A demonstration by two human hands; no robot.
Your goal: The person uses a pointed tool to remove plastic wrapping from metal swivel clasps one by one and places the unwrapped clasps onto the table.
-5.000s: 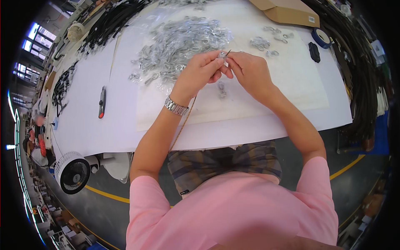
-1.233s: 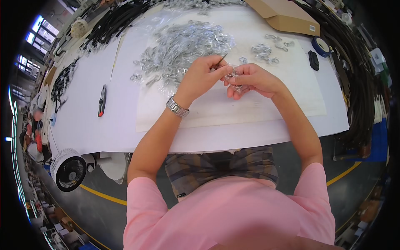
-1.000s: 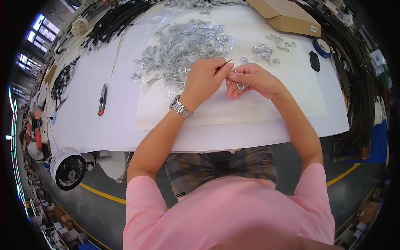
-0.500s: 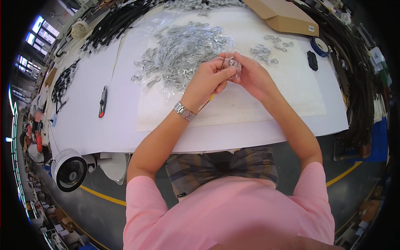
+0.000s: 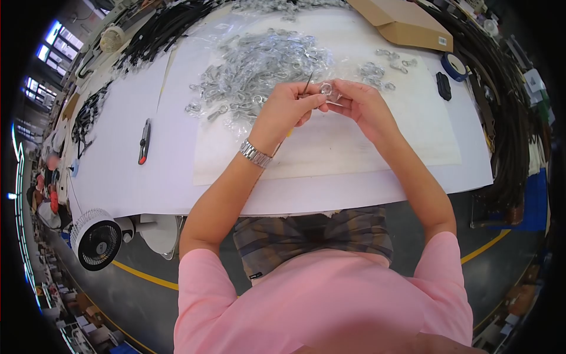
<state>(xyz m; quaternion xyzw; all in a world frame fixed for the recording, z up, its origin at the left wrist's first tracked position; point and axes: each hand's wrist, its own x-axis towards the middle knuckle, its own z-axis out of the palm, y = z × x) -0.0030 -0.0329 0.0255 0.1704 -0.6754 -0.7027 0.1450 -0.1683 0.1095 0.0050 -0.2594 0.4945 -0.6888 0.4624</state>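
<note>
Metal clasp [image 5: 326, 89] with a round ring sits between our two hands, raised in front of us over the surface [image 5: 306, 203], with a bit of clear plastic [image 5: 337, 96] about it. We pinch at its near side with the thumb and fingers of the left hand [image 5: 284, 111], which also grips a thin pointed tool [image 5: 308, 83]; its dark tip sticks up past the forefinger, and a small yellow part [image 5: 289, 133] shows below the palm. Our right hand [image 5: 370, 110] is curled, fingers drawn in and pinching the plastic from the other side, though we cannot tell whether they press on the metal too. We wear a silver watch [image 5: 255, 153] on the left wrist. Just beyond the left hand lies a broad heap of bagged clasps [image 5: 259, 71], and past the right hand a smaller group of clasps [image 5: 371, 73] rests on the same pale sheet [image 5: 359, 156]. Farther right we have a roll of blue tape [image 5: 454, 66], a black object [image 5: 443, 87] and a cardboard box [image 5: 407, 28]; well to the left lies a utility knife [image 5: 144, 141].
</note>
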